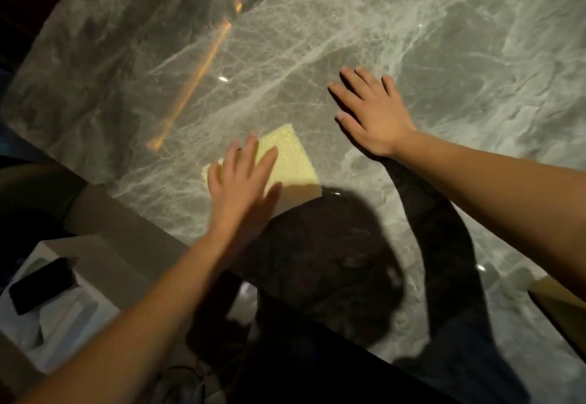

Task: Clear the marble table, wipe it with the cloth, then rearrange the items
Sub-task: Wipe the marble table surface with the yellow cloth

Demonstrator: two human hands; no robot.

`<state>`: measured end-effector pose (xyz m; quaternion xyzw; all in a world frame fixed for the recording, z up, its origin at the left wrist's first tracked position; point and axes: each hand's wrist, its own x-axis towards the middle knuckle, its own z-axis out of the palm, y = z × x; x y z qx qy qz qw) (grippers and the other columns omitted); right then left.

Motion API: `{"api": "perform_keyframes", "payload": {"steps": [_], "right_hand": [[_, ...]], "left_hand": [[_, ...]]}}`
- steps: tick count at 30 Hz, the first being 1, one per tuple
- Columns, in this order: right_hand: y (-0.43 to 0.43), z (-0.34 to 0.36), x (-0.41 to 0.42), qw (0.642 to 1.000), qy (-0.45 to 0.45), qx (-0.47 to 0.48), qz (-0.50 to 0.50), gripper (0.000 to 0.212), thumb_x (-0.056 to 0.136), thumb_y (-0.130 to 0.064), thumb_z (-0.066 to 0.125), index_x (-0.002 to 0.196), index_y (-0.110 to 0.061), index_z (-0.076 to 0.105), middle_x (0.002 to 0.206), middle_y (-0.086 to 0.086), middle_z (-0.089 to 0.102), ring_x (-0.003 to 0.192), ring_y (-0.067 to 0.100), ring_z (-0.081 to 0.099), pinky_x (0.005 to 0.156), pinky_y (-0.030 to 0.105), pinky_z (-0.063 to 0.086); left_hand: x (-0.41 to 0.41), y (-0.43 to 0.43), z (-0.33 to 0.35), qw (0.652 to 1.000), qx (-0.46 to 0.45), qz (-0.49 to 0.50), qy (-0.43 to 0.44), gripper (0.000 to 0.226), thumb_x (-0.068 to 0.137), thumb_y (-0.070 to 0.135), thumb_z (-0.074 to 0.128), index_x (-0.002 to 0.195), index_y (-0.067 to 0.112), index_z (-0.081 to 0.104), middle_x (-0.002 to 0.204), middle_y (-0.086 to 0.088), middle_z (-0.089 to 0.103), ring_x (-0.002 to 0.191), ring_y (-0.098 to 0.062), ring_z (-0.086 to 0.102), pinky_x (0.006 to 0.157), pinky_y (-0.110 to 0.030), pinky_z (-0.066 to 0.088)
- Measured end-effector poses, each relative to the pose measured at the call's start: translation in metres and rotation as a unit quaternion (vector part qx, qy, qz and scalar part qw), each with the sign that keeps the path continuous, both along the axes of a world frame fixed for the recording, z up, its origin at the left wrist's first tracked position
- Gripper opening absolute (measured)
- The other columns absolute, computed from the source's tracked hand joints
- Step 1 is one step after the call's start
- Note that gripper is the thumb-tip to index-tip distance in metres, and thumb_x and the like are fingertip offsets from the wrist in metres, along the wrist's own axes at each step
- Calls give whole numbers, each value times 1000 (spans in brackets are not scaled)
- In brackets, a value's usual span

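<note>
Cloth: lay flat on the bench, near its left edge, partly under the left hand.
Surroundings: a black phone lay on a white box beyond the bench's left edge; the person's shadow darkened the near marble.
Cloth's look: pale yellow, squarish, nubbly.
Bench: glossy grey marble, white-veined.
Left hand: fingers straight, laid on the cloth, gripping nothing.
Right hand: flat on bare marble, fingers spread, empty, apart from the cloth.

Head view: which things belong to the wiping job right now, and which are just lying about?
Job in hand: marble table; yellow cloth on it; left hand flat on the cloth; right hand flat on the marble.

Lying about: black phone, resting on a white box off the table's edge.
</note>
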<state>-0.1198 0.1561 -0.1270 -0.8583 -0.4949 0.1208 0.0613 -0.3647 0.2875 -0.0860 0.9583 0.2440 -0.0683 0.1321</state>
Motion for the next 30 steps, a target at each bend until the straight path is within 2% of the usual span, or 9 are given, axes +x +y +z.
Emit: {"api": "perform_keyframes", "payload": {"steps": [3, 5, 8, 12, 16, 23, 25, 27, 30], "right_hand": [[-22, -3, -6, 1000, 0, -3, -10, 55, 100, -48, 23, 151, -30, 22, 162, 3, 15, 149, 24, 9, 117, 54, 7], [-28, -5, -11, 1000, -11, -8, -25, 53, 101, -46, 22, 152, -31, 20, 162, 1, 15, 149, 23, 9, 117, 52, 7], [-27, -9, -16, 999, -25, -5, -44, 51, 101, -44, 23, 151, -31, 22, 161, 0, 17, 149, 22, 11, 117, 52, 8], [-26, -9, -16, 999, -17, -4, -45, 53, 101, -44, 23, 151, -30, 22, 161, 0, 17, 149, 22, 11, 117, 51, 8], [-28, -6, -20, 998, -24, -22, -58, 55, 100, -44, 25, 153, -30, 18, 162, 2, 13, 150, 23, 8, 118, 53, 5], [-56, 0, -61, 994, -38, -67, -81, 63, 94, -55, 25, 152, -31, 15, 162, 4, 15, 149, 26, 12, 116, 57, 3], [-72, 1, -68, 993, -33, -64, -93, 62, 95, -53, 27, 152, -32, 17, 162, 3, 16, 149, 27, 14, 116, 56, 4], [-87, 2, -73, 989, -22, -69, -132, 60, 97, -50, 31, 152, -32, 16, 162, 2, 12, 150, 25, 11, 116, 57, 5], [-113, 4, -81, 963, 19, -31, -266, 57, 98, -50, 25, 152, -32, 19, 162, 1, 12, 150, 23, 8, 116, 59, 5]], "left_hand": [[8, 40, -3, 963, 4, -270, 4, 56, 94, 48, 32, 146, 29, 30, 160, 0, 13, 148, -22, 6, 117, -53, 2], [19, 50, -13, 927, -42, -372, 38, 63, 92, 53, 35, 150, 32, 17, 160, 7, 10, 148, -13, 1, 120, -43, -4], [32, 58, -26, 926, -88, -366, 34, 76, 87, 62, 41, 150, 39, 5, 160, 8, 11, 148, -13, 8, 120, -32, -6], [28, 54, -35, 907, -114, -405, 18, 71, 92, 49, 42, 149, 39, 0, 161, 7, 10, 148, -12, 7, 118, -43, -10], [26, 50, -43, 896, 47, -442, 4, 62, 95, 49, 32, 151, 29, 15, 161, -1, 11, 149, -23, 6, 114, -62, 4], [19, 17, -38, 928, 44, -369, -16, 61, 93, 51, 32, 149, 26, 25, 160, -2, 17, 148, -25, 13, 112, -64, 12], [19, 7, -39, 930, 76, -361, -7, 62, 93, 51, 31, 148, 22, 26, 159, -5, 20, 147, -28, 17, 111, -64, 15], [18, -8, -37, 930, 98, -353, 6, 64, 94, 51, 27, 149, 20, 22, 159, -7, 20, 146, -32, 19, 111, -64, 15], [19, -41, -36, 940, 80, -332, 16, 66, 93, 50, 28, 150, 19, 19, 159, -8, 20, 144, -35, 21, 110, -65, 16]]}}
